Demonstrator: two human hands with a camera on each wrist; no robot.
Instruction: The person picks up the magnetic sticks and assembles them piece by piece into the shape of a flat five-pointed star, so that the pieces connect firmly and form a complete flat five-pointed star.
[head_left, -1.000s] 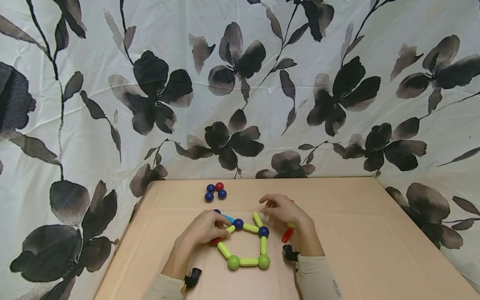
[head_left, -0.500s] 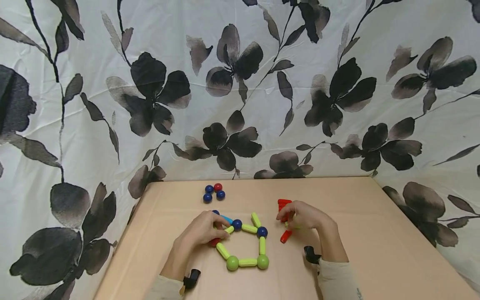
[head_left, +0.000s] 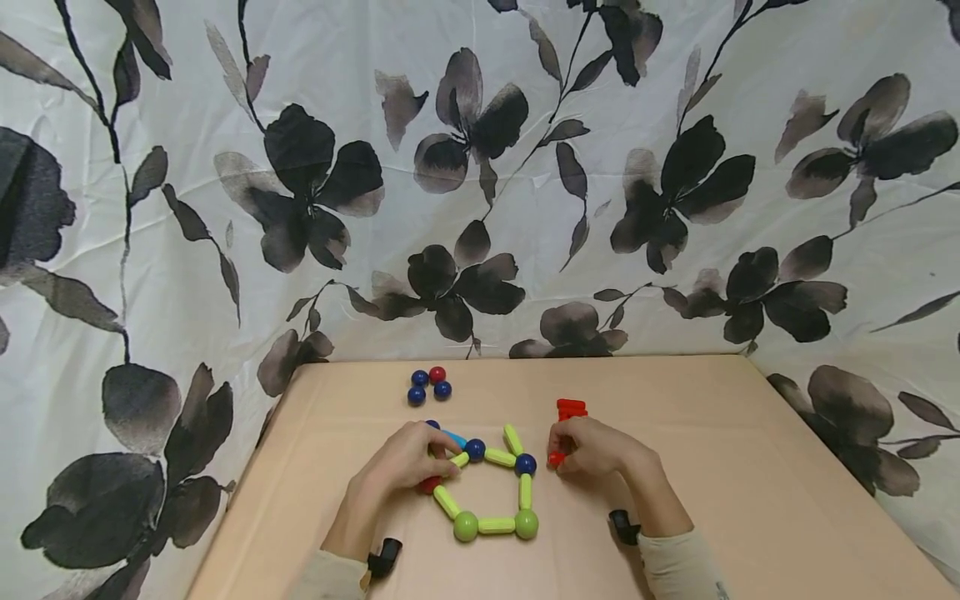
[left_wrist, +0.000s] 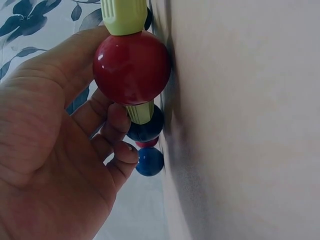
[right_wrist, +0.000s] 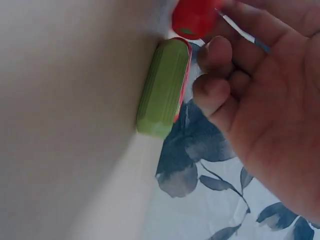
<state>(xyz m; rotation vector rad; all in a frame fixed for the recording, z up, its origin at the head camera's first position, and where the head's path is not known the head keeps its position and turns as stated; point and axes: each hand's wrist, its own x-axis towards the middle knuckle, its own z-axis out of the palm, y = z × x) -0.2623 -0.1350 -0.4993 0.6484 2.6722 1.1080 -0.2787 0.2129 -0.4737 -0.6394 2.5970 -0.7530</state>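
Right hand [head_left: 598, 446] is sitting closer to the ring [head_left: 496, 526] than half a second ago, fingers now pinching a red stick [head_left: 556, 459] near its 2 o'clock. Left hand [head_left: 407, 457] is staying at 10 o'clock, fingers curling round a red ball [left_wrist: 132, 67]. Ring is lying on the table [head_left: 750, 500]; red pile [head_left: 572, 406] is lying toward 1–2 o'clock, four loose balls [head_left: 420, 378] at 11.

Glossy red ball [left_wrist: 132, 67], matt tabletop [head_left: 750, 517]
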